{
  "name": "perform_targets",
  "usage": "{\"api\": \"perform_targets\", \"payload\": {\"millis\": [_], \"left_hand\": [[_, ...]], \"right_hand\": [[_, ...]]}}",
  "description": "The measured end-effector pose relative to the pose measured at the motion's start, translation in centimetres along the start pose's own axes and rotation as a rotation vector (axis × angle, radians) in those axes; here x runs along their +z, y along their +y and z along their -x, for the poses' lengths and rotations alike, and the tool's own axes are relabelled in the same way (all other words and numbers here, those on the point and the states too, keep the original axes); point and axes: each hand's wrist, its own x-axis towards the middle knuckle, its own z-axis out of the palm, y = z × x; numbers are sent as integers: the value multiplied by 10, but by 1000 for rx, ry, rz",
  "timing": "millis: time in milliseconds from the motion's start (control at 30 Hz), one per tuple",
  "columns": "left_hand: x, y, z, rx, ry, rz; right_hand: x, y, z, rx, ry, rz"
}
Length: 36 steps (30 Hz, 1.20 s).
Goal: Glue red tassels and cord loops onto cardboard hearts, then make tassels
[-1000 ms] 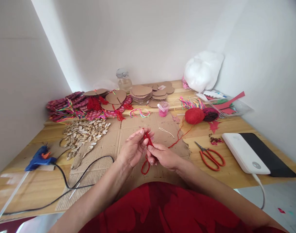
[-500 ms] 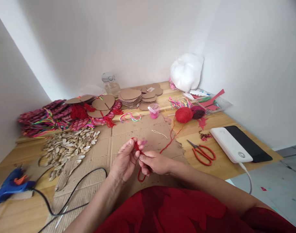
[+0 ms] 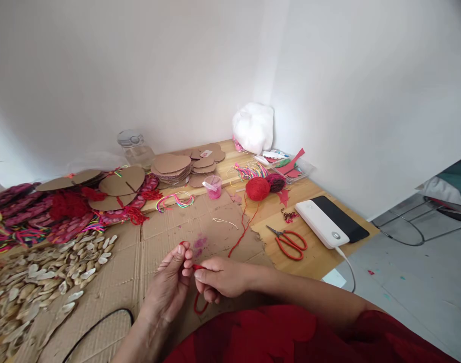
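Red yarn (image 3: 200, 305) runs between my two hands, and a loop of it hangs below them. My left hand (image 3: 170, 282) is closed, pinching the yarn between thumb and fingers. Close beside it on the right, my right hand (image 3: 218, 276) is closed on the same yarn, its fingers curled under. A strand goes from near my right hand up to the red yarn ball (image 3: 258, 188). Under both hands lies a cardboard sheet (image 3: 170, 227). Orange-handled scissors (image 3: 289, 243) rest on the wood to the right.
Peanut shells (image 3: 52, 272) are heaped at left, near a black cable (image 3: 102, 320). Along the back are pink braided pieces (image 3: 29, 209), stacked cardboard discs (image 3: 172, 166), a jar (image 3: 135, 148) and a pink cup (image 3: 213, 186). A white power bank (image 3: 317, 224) lies near the table's right edge.
The camera view has turned right, so the table's things appear farther left and the glue gun is out of view. My hands have drawn slightly apart, still holding the red yarn.
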Motion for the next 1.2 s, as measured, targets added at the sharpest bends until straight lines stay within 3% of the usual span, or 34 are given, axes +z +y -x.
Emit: {"api": "perform_targets", "payload": {"millis": [67, 100, 167, 233, 267, 333, 433, 567, 767, 1000, 1200], "left_hand": [[-3, 2, -2, 24, -4, 8], [-5, 3, -4, 39, -3, 9], [-7, 4, -7, 61, -5, 0], [-7, 4, -9, 70, -14, -20], [-7, 4, -9, 72, -19, -32], [-7, 3, -10, 72, -24, -54], [-6, 2, -10, 74, -24, -74], [-7, 1, -11, 77, -24, -87], [-4, -1, -11, 47, -30, -103], [-7, 0, -13, 34, -22, -114], [-8, 0, -14, 37, 12, -129]], "right_hand": [[-14, -14, 22, -24, 6, 104], [-26, -22, 35, -75, 29, 291], [-57, -38, 62, -154, 332, 532], [-94, -49, 84, -192, 792, 816], [-112, -51, 92, -147, 956, 978], [-143, -50, 100, -13, 1082, 1177], [-169, -36, 96, 22, 1049, 1311], [-184, -19, 74, 73, 946, 1437], [-204, -21, 47, 66, 858, 1518], [-208, -27, 20, -49, 844, 1520], [-204, -29, 13, -44, 844, 1505]]}}
